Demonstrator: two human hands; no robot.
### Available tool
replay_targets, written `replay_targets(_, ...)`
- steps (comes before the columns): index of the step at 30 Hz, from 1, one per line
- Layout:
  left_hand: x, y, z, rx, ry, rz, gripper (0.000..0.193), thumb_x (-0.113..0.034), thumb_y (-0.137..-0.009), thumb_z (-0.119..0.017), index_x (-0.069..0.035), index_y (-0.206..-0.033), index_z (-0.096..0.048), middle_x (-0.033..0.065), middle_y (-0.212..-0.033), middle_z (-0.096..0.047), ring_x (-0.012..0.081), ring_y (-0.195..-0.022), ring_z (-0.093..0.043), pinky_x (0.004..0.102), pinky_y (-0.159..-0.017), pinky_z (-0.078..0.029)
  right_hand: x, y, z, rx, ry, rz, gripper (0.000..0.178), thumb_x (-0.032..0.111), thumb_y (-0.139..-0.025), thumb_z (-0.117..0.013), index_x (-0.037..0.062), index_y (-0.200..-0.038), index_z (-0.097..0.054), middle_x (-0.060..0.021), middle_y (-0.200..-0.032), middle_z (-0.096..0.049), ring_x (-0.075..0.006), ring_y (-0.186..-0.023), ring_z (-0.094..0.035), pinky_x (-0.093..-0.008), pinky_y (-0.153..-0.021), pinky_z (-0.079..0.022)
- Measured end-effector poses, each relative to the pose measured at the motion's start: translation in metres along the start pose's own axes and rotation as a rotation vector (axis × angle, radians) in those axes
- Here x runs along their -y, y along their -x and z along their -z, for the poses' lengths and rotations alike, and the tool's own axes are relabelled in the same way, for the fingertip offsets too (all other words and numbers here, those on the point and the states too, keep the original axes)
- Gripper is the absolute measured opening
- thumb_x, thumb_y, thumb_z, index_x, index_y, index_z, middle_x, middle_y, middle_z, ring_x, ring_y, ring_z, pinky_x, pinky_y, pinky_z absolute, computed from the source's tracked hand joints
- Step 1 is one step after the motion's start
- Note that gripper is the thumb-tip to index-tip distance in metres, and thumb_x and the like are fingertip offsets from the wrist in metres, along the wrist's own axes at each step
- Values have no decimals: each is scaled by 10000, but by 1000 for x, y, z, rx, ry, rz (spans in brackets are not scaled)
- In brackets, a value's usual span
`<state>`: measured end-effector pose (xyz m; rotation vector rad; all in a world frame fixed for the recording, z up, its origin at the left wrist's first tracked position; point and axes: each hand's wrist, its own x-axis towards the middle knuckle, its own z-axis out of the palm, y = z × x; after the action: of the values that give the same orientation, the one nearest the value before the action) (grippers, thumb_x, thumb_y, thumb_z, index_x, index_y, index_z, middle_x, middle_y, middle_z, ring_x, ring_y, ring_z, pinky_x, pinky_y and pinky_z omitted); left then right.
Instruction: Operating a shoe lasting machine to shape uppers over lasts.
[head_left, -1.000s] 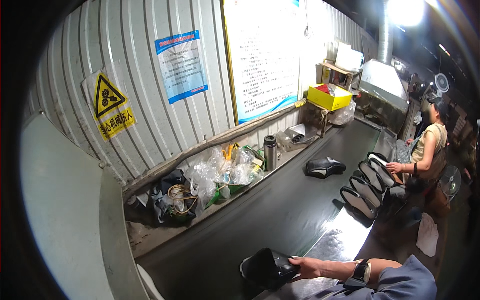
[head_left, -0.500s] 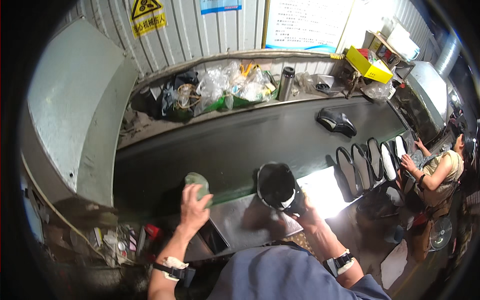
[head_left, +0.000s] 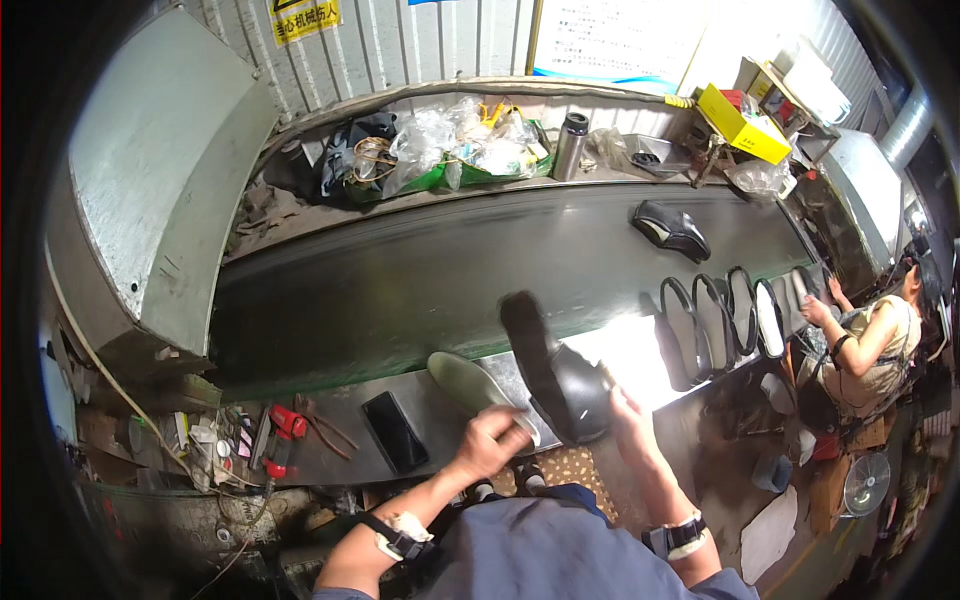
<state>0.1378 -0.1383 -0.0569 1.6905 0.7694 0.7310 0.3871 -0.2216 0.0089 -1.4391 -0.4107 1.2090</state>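
Note:
My left hand (head_left: 490,442), somewhat blurred, has closed on one end of a pale green insole (head_left: 462,380) that slants over the metal ledge at the front. Right beside it is a black shoe (head_left: 580,398), tilted, its dark upper part pointing away from me and blurred. My right hand (head_left: 630,418) grips the shoe from its right side; some of its fingers are hidden behind it. The insole lies outside the shoe, just left of it.
A dark conveyor belt (head_left: 400,270) runs behind the ledge, carrying another black shoe (head_left: 672,232). Several insole-lined shoes (head_left: 685,330) stand in a row at right, near a co-worker (head_left: 870,345). On the left are a phone (head_left: 395,432), pliers (head_left: 328,432) and a red tool (head_left: 287,430).
My left hand has moved right and nearer to me, bringing the insole beside the shoe. The shoe has turned, so its opening no longer faces me. The phone and red tool show more fully.

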Motion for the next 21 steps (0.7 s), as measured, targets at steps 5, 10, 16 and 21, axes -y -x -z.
replay_targets(5,10,-57,85,-114,1256,710,466,-439,-987,-581,-45,-1235,-594,125,-1162,-678,271,-1079,-648,441,-970,-504,-37,39,-11,503,1050,801,106,154,-870,-728,99,-958,-709,-46,-707,-576,-189,-676,-592,-399,-885,-535)
replay_targets(10,58,-66,106,-377,586,828,278,-231,-960,-665,-10,-1129,-674,94,-1052,-716,208,-966,-659,355,-892,-510,-97,23,-19,614,1208,1130,271,63,-733,-762,99,-996,-709,-30,-764,-525,-219,-746,-588,-528,-1090,-458)
replay_targets(16,72,-89,91,-748,-132,704,241,-275,-919,-723,-39,-956,-748,71,-839,-720,164,-799,-635,336,-766,-500,-125,-6,-54,273,896,1182,574,61,-634,-892,12,-1150,-647,-216,-1190,-533,-376,-1057,-574,-451,-888,-514)
replay_targets(21,80,-70,67,-824,-393,663,308,-371,-904,-683,-81,-973,-760,149,-934,-746,349,-897,-708,440,-800,-525,-128,-12,-48,299,727,844,789,207,-713,-894,-41,-1337,-480,-256,-1221,-566,-422,-1063,-602,-468,-929,-488)
